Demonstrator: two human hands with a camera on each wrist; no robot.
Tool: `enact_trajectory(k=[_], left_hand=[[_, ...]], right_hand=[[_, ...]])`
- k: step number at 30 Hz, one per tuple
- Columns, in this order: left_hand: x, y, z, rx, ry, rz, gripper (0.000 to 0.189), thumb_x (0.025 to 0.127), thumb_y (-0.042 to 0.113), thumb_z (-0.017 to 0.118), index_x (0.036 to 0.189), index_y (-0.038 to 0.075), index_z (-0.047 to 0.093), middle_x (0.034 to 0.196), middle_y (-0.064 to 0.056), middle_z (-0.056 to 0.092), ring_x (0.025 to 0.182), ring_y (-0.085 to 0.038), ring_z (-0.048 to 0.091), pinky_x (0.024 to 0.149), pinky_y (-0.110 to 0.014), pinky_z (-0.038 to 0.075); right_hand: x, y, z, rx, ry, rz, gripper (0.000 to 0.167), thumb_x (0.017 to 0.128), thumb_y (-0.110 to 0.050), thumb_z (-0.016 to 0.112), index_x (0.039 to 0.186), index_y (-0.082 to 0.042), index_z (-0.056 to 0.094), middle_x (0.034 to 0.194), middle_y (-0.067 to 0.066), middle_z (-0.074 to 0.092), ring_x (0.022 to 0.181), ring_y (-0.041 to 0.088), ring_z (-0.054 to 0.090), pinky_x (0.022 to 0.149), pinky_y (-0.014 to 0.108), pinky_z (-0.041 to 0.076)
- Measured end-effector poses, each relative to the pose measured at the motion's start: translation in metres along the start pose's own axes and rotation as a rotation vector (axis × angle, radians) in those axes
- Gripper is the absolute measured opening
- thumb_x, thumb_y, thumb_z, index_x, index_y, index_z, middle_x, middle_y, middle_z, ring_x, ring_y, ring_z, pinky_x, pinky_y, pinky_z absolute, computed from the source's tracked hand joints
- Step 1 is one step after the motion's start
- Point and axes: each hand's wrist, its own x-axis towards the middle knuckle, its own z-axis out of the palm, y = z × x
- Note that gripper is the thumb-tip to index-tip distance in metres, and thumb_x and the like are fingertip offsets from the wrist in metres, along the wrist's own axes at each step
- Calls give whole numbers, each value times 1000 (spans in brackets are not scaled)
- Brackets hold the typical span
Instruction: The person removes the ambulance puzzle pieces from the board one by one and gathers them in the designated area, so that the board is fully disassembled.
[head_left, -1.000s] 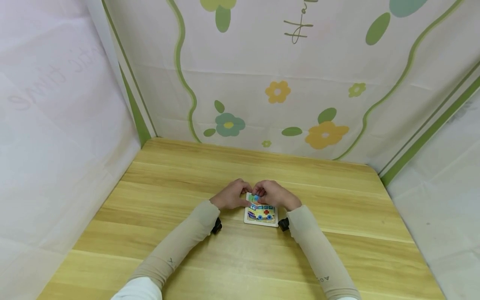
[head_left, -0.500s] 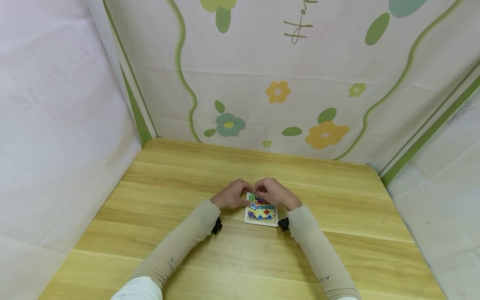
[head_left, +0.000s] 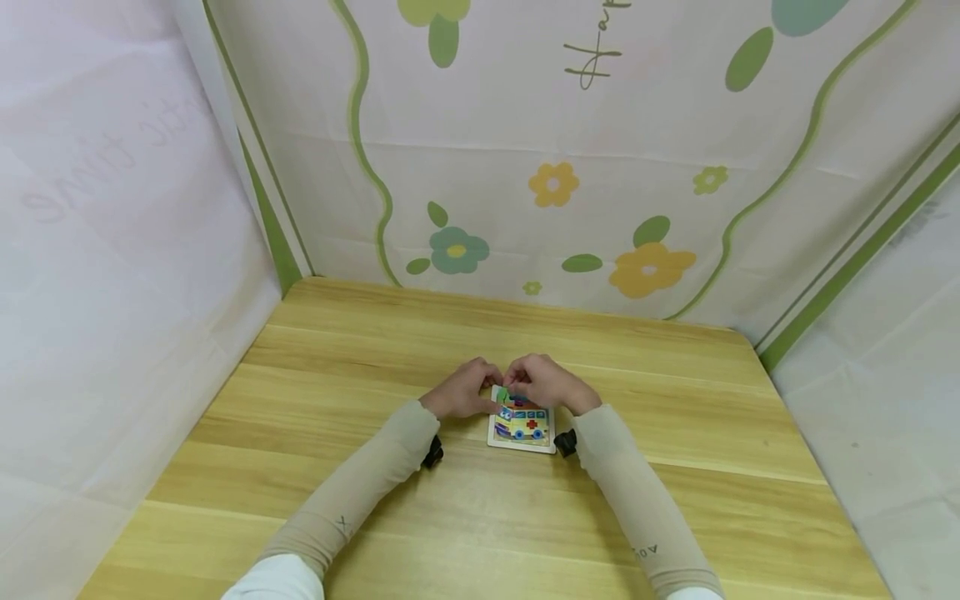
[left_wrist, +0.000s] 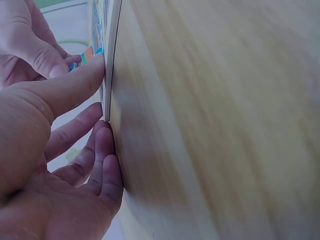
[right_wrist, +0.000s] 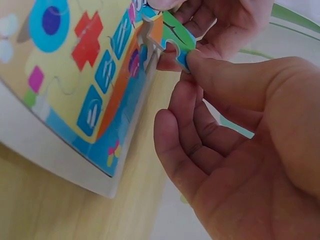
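A small jigsaw puzzle with a cartoon ambulance lies in a white-rimmed tray on the table. My left hand holds its left side, thumb on the picture and fingers at the edge, some against the tabletop in the left wrist view. My right hand pinches a puzzle piece, green, orange and blue, between thumb and forefinger. In the right wrist view, the piece tilts up at the top edge of the puzzle, with a gap beside it. The remaining right fingers curl loosely past the tray's edge.
The wooden table extends around the tray on every side. A white cloth with printed flowers hangs behind it, and pale cloth walls stand left and right. Each wrist carries a black camera.
My right hand has risen slightly at the top of the puzzle, and the blue part once visible under its fingers has gone from sight. The left hand and tray have stayed put.
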Motion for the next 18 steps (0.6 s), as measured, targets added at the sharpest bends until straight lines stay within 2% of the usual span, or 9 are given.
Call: enact_trajectory(k=[8, 18], left_hand=[[-1, -1, 1, 5, 1, 5, 37, 94, 17, 82, 124, 2, 68, 112, -10, 59, 99, -19, 50, 91, -35, 46], [-2, -2, 0, 8, -1, -2, 38, 94, 17, 82, 125, 2, 68, 115, -10, 60, 102, -19, 53, 94, -37, 49]], right_hand=[[0, -1, -7, -5, 6, 18, 16, 107, -9, 61, 105, -9, 77, 102, 4, 76, 92, 13, 67, 90, 37, 58], [-15, 10, -31, 19, 31, 57, 15, 107, -10, 61, 104, -9, 75, 99, 7, 74, 86, 17, 62, 81, 32, 53]])
